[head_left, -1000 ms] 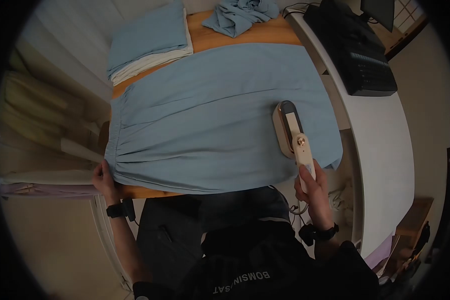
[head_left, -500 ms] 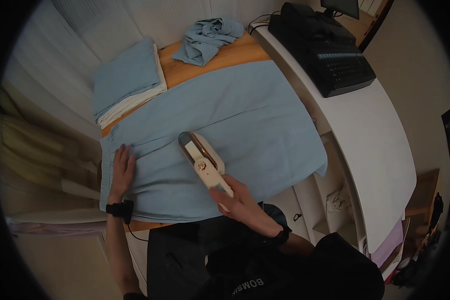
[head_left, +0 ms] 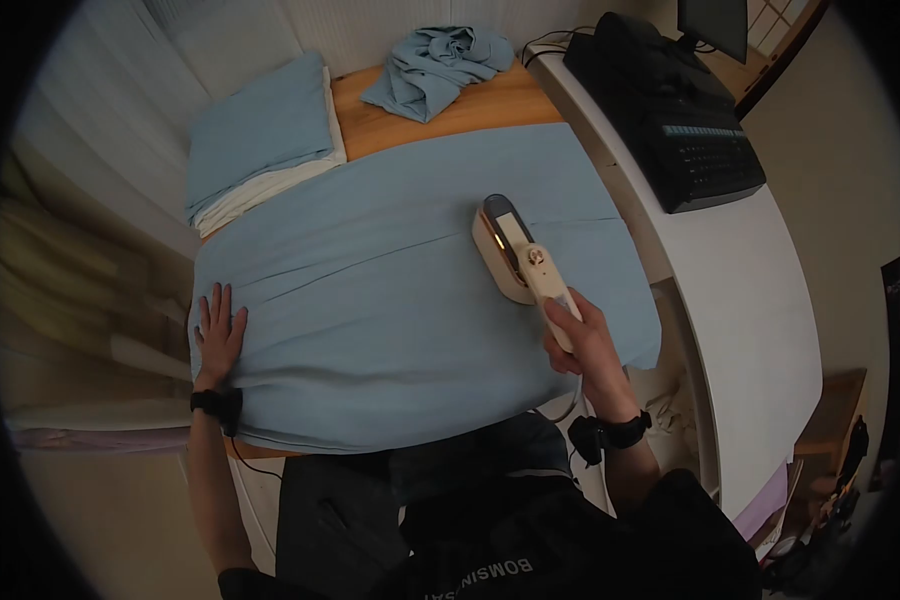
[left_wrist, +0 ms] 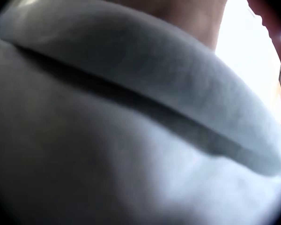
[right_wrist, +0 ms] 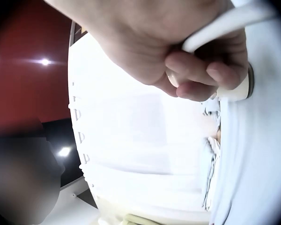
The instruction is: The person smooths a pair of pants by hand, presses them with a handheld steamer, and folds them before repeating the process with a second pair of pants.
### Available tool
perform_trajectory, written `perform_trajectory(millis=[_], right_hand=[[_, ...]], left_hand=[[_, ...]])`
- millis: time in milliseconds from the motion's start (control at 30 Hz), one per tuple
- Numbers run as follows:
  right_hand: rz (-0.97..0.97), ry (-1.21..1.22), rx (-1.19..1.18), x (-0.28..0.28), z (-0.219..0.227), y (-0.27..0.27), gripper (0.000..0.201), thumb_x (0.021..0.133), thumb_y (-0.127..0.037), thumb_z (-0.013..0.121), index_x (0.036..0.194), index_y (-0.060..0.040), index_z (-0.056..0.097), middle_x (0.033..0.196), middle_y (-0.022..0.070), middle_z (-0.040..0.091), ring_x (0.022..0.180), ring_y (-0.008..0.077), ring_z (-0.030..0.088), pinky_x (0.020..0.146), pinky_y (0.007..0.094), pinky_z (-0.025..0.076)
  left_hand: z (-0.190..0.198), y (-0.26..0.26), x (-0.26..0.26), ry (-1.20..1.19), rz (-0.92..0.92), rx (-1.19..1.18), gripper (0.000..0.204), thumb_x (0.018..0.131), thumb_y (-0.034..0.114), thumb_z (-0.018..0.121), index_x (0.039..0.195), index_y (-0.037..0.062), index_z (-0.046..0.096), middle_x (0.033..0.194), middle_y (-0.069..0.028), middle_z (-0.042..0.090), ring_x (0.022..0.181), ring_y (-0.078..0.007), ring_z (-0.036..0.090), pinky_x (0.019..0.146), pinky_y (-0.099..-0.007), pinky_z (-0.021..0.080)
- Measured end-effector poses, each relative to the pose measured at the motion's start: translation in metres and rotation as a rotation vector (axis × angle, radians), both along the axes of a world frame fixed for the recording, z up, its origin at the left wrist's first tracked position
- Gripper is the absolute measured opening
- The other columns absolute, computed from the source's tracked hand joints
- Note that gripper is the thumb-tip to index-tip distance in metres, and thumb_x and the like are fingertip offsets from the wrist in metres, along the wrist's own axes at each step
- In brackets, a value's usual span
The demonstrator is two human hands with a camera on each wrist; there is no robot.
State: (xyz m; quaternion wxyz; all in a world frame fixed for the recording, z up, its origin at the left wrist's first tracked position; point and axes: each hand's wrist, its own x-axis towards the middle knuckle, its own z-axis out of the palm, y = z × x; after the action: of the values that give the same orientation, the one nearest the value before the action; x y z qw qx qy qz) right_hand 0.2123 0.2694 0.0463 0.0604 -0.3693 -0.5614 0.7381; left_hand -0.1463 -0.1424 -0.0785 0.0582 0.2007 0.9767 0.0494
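A light blue garment (head_left: 370, 340) is spread over the wooden table, with a long crease across its middle. My left hand (head_left: 220, 335) lies flat on its left end, fingers spread. On the right half of the cloth, my right hand (head_left: 587, 345) grips the handle of a cream handheld iron (head_left: 500, 245). The iron's dark-tipped head points away from me. In the right wrist view, curled fingers (right_wrist: 192, 70) wrap the handle and a white cord (right_wrist: 229, 23) runs off beside them. Blurred folds of the blue cloth (left_wrist: 131, 70) fill most of the left wrist view.
At the back left lies a folded stack of blue and cream cloth (head_left: 265, 130). A crumpled blue cloth (head_left: 435, 70) sits on the table's (head_left: 355, 100) far edge. To the right stands a white desk (head_left: 740, 300) with a black keyboard device (head_left: 705, 160). Curtains (head_left: 80, 300) hang on the left.
My left hand has gone from the waistband edge to lying flat on the cloth. The iron swept left to mid-garment, then back right, still in my right hand.
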Motion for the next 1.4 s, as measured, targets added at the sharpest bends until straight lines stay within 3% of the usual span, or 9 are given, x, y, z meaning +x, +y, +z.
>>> perform_trajectory(millis=[200, 333, 433, 500, 533, 633, 767, 1167, 1400], right_hand=[[-0.231, 0.059, 0.163, 0.033, -0.01, 0.046, 0.03, 0.1, -0.035, 0.058, 0.111, -0.0076, 0.054, 0.056, -0.0046, 0.04, 0.041, 0.0038, 0.028, 0.041, 0.0223, 0.023], [-0.254, 0.092, 0.091, 0.04, -0.005, 0.034, 0.029, 0.1, -0.034, 0.06, 0.111, -0.0088, 0.054, 0.06, -0.0045, 0.042, 0.046, 0.0032, 0.033, 0.041, 0.0219, 0.023], [-0.012, 0.21, -0.021, 0.04, -0.001, -0.009, 0.035, 0.099, -0.033, 0.062, 0.12, -0.0054, 0.053, 0.069, -0.0026, 0.046, 0.052, 0.0042, 0.041, 0.044, 0.0223, 0.029], [0.247, 0.211, -0.093, 0.036, -0.018, -0.037, 0.039, 0.1, -0.033, 0.061, 0.123, -0.0025, 0.053, 0.07, -0.0026, 0.046, 0.056, 0.0055, 0.044, 0.05, 0.0241, 0.034], [0.342, 0.21, -0.138, 0.031, -0.023, -0.05, 0.038, 0.099, -0.035, 0.06, 0.118, -0.0018, 0.053, 0.067, -0.0009, 0.047, 0.055, 0.0075, 0.045, 0.051, 0.0268, 0.035], [0.64, 0.224, -0.216, 0.024, -0.043, -0.074, 0.037, 0.099, -0.039, 0.059, 0.104, -0.0033, 0.054, 0.059, -0.0004, 0.044, 0.053, 0.0098, 0.045, 0.052, 0.0296, 0.036], [0.708, 0.175, -0.199, 0.029, -0.04, -0.077, 0.033, 0.099, -0.037, 0.059, 0.101, -0.0044, 0.054, 0.059, -0.0012, 0.044, 0.053, 0.0094, 0.045, 0.052, 0.0289, 0.036], [-0.165, 0.038, 0.022, 0.088, -0.005, 0.062, 0.035, 0.101, -0.035, 0.055, 0.12, -0.0052, 0.056, 0.055, -0.0043, 0.041, 0.041, 0.0034, 0.029, 0.041, 0.0223, 0.024], [-0.289, 0.101, 0.159, 0.106, -0.009, 0.04, 0.032, 0.101, -0.033, 0.057, 0.118, -0.0059, 0.053, 0.06, -0.0036, 0.044, 0.044, 0.004, 0.035, 0.04, 0.0221, 0.023]], left_hand=[[-0.006, -0.022, -0.001, 0.029, 0.001, 0.044, 0.06, 0.105, 0.05, 0.036, 0.159, 0.0261, 0.026, 0.168, 0.0017, 0.016, 0.154, -0.0356, 0.011, 0.114, -0.0703, 0.011], [0.042, -0.004, 0.033, -0.015, 0.14, -0.095, 0.059, 0.106, 0.046, 0.037, 0.158, 0.0206, 0.028, 0.167, -0.0001, 0.018, 0.153, -0.0361, 0.013, 0.116, -0.0692, 0.012], [0.042, 0.007, 0.036, 0.2, 0.031, -0.308, 0.06, 0.106, 0.043, 0.039, 0.158, 0.0154, 0.028, 0.167, -0.0035, 0.019, 0.153, -0.0363, 0.015, 0.116, -0.0696, 0.013], [0.057, 0.049, 0.063, 0.143, -0.257, -0.055, 0.063, 0.105, 0.043, 0.042, 0.158, 0.012, 0.026, 0.167, -0.0085, 0.019, 0.153, -0.0372, 0.014, 0.115, -0.0693, 0.014], [0.05, 0.061, 0.065, -0.101, -0.265, 0.14, 0.072, 0.101, 0.052, 0.047, 0.159, 0.0169, 0.024, 0.167, -0.0105, 0.014, 0.153, -0.0398, 0.01, 0.113, -0.0732, 0.01], [0.054, 0.097, 0.093, -0.09, -0.079, -0.146, 0.082, 0.095, 0.062, 0.052, 0.16, 0.0232, 0.022, 0.168, -0.0103, 0.01, 0.153, -0.0423, 0.004, 0.111, -0.076, 0.007], [0.039, 0.057, 0.054, -0.12, 0.05, -0.121, 0.086, 0.092, 0.068, 0.051, 0.161, 0.0295, 0.018, 0.169, -0.0075, 0.005, 0.153, -0.0418, 0.0, 0.11, -0.0767, 0.007], [0.043, 0.011, 0.029, -0.123, 0.085, -0.105, 0.073, 0.099, 0.06, 0.042, 0.161, 0.0286, 0.018, 0.169, -0.0078, 0.009, 0.154, -0.0398, 0.005, 0.113, -0.0728, 0.011], [0.046, 0.016, 0.032, -0.019, 0.025, -0.336, 0.073, 0.1, 0.055, 0.045, 0.161, 0.0237, 0.019, 0.168, -0.0106, 0.01, 0.154, -0.0399, 0.006, 0.114, -0.072, 0.01]])
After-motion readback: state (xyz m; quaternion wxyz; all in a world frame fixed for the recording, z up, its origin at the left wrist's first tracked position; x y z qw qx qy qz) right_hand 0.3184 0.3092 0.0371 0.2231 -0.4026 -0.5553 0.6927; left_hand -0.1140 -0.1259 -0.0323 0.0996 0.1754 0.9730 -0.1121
